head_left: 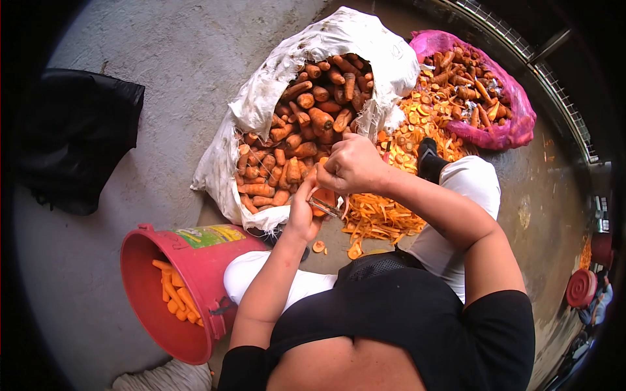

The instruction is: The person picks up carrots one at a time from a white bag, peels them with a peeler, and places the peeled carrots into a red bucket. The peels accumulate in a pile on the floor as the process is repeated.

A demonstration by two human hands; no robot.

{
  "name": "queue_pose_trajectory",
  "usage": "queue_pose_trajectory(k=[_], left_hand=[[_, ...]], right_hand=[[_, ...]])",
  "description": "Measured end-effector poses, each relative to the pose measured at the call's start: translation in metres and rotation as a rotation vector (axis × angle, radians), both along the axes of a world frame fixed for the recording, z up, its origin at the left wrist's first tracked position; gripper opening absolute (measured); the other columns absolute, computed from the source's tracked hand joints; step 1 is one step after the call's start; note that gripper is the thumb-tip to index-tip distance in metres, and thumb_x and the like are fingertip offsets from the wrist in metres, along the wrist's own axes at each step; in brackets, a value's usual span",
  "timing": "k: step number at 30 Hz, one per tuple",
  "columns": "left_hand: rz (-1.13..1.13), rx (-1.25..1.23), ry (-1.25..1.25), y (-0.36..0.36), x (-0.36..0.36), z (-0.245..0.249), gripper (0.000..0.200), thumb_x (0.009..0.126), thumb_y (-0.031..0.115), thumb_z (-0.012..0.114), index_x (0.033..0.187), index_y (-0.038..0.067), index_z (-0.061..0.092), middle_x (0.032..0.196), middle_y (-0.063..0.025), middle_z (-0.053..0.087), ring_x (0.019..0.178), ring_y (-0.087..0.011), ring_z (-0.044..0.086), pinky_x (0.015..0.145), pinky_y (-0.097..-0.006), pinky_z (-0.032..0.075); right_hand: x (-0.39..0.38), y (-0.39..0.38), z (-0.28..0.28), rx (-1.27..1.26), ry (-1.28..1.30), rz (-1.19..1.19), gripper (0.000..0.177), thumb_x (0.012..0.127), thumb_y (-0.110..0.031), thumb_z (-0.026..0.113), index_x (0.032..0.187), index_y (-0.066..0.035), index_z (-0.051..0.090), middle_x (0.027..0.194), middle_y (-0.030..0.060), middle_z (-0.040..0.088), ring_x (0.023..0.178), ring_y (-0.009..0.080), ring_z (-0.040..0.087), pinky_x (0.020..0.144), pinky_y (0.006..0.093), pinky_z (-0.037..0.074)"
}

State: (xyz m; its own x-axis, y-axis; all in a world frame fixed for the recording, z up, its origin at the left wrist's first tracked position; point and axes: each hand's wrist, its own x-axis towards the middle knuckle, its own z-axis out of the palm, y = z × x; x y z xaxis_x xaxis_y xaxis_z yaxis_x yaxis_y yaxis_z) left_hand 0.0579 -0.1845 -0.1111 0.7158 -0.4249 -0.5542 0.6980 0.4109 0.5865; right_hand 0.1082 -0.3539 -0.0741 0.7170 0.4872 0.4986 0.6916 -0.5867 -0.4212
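My left hand (pixel 301 214) is closed around a carrot (pixel 323 197), its orange side showing beside the palm. A thin metal blade, which looks like a peeler (pixel 325 208), lies across the carrot near my left fingers; its handle is hidden. My right hand (pixel 351 164) is curled just above, its fingertips meeting those of my left hand. What the right fingers grip is hidden, though a bit of orange shows beside them. Just beyond both hands, a white sack (pixel 293 58) lies open, full of unpeeled carrots (pixel 321 120).
A red bucket (pixel 145 313) on its side at left holds peeled carrots (pixel 176 293). Peelings (pixel 381 218) heap by my foot. A pink sack (pixel 520 114) of carrots and scraps lies at back right. Black plastic (pixel 81 133) lies at left; a person (pixel 598 305) is at far right.
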Motion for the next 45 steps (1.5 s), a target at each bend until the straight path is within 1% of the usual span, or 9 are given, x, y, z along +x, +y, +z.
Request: queue_pose_trajectory(k=[5, 8, 15, 20, 31, 34, 37, 40, 45], left_hand=[[0.016, 0.007, -0.014, -0.003, -0.007, 0.001, 0.036, 0.099, 0.037, 0.033, 0.103, 0.010, 0.055, 0.082, -0.0033, 0.062, 0.063, -0.0119, 0.057, 0.046, -0.0255, 0.040], [-0.053, -0.027, -0.074, 0.003, -0.007, 0.003, 0.036, 0.100, 0.035, 0.032, 0.102, 0.007, 0.054, 0.082, -0.0071, 0.060, 0.064, -0.0141, 0.056, 0.047, -0.0263, 0.042], [-0.022, -0.209, 0.018, 0.005, 0.005, -0.008, 0.035, 0.099, 0.037, 0.035, 0.109, 0.009, 0.054, 0.088, -0.0066, 0.062, 0.069, -0.0174, 0.058, 0.049, -0.0280, 0.043], [0.044, -0.082, 0.011, -0.006, 0.004, 0.011, 0.033, 0.097, 0.037, 0.040, 0.112, 0.011, 0.054, 0.091, -0.0063, 0.063, 0.075, -0.0184, 0.061, 0.049, -0.0284, 0.043], [0.085, 0.035, -0.045, -0.010, 0.002, -0.005, 0.033, 0.097, 0.036, 0.038, 0.105, 0.007, 0.053, 0.078, -0.0077, 0.059, 0.063, -0.0174, 0.057, 0.045, -0.0299, 0.042], [0.012, -0.027, -0.036, -0.007, 0.001, 0.005, 0.037, 0.099, 0.037, 0.035, 0.106, 0.006, 0.052, 0.074, -0.0083, 0.057, 0.060, -0.0164, 0.054, 0.045, -0.0277, 0.042], [-0.032, -0.081, -0.022, -0.005, 0.002, 0.008, 0.037, 0.099, 0.037, 0.034, 0.106, 0.005, 0.052, 0.073, -0.0086, 0.056, 0.059, -0.0162, 0.053, 0.045, -0.0270, 0.041], [-0.042, -0.133, -0.009, -0.002, 0.005, 0.006, 0.037, 0.099, 0.037, 0.034, 0.107, 0.006, 0.052, 0.073, -0.0085, 0.057, 0.060, -0.0165, 0.054, 0.046, -0.0276, 0.041], [0.042, -0.030, 0.041, -0.005, 0.006, 0.006, 0.036, 0.098, 0.038, 0.036, 0.107, 0.008, 0.055, 0.074, -0.0056, 0.058, 0.057, -0.0155, 0.056, 0.044, -0.0284, 0.043]], right_hand=[[0.020, -0.017, 0.000, -0.372, -0.238, -0.279, 0.039, 0.076, -0.019, 0.061, 0.040, -0.014, 0.048, 0.041, -0.0007, 0.049, 0.041, 0.0163, 0.047, 0.051, 0.0321, 0.038], [0.035, -0.039, 0.020, -0.145, -0.378, -0.417, 0.041, 0.083, -0.024, 0.058, 0.043, -0.015, 0.055, 0.041, -0.0024, 0.052, 0.039, 0.0129, 0.045, 0.048, 0.0321, 0.036], [0.022, -0.035, 0.030, 0.211, 0.683, -0.371, 0.040, 0.086, -0.034, 0.056, 0.061, -0.006, 0.071, 0.046, 0.0025, 0.059, 0.041, 0.0084, 0.057, 0.043, 0.0247, 0.045], [0.008, -0.014, 0.011, 0.051, 0.291, -0.164, 0.034, 0.080, -0.027, 0.059, 0.053, -0.008, 0.066, 0.045, 0.0094, 0.053, 0.044, 0.0279, 0.055, 0.048, 0.0358, 0.045], [0.007, -0.005, -0.004, -0.069, -0.126, -0.166, 0.036, 0.076, -0.021, 0.062, 0.042, -0.011, 0.055, 0.044, 0.0044, 0.053, 0.044, 0.0211, 0.052, 0.053, 0.0333, 0.040], [0.027, -0.029, 0.007, -0.409, -0.265, -0.397, 0.040, 0.078, -0.021, 0.061, 0.041, -0.011, 0.052, 0.044, 0.0028, 0.054, 0.043, 0.0188, 0.051, 0.053, 0.0324, 0.040], [0.040, -0.044, 0.015, -0.243, -0.281, -0.462, 0.039, 0.082, -0.025, 0.056, 0.046, -0.012, 0.062, 0.042, -0.0004, 0.055, 0.043, 0.0146, 0.055, 0.049, 0.0330, 0.043], [0.030, -0.039, 0.028, 0.015, 0.381, -0.464, 0.035, 0.082, -0.029, 0.055, 0.054, -0.012, 0.069, 0.043, 0.0010, 0.056, 0.040, 0.0154, 0.056, 0.044, 0.0322, 0.045], [0.013, -0.018, 0.014, 0.043, 0.207, -0.118, 0.033, 0.078, -0.025, 0.060, 0.050, -0.008, 0.064, 0.043, 0.0080, 0.051, 0.042, 0.0252, 0.054, 0.048, 0.0358, 0.045]])
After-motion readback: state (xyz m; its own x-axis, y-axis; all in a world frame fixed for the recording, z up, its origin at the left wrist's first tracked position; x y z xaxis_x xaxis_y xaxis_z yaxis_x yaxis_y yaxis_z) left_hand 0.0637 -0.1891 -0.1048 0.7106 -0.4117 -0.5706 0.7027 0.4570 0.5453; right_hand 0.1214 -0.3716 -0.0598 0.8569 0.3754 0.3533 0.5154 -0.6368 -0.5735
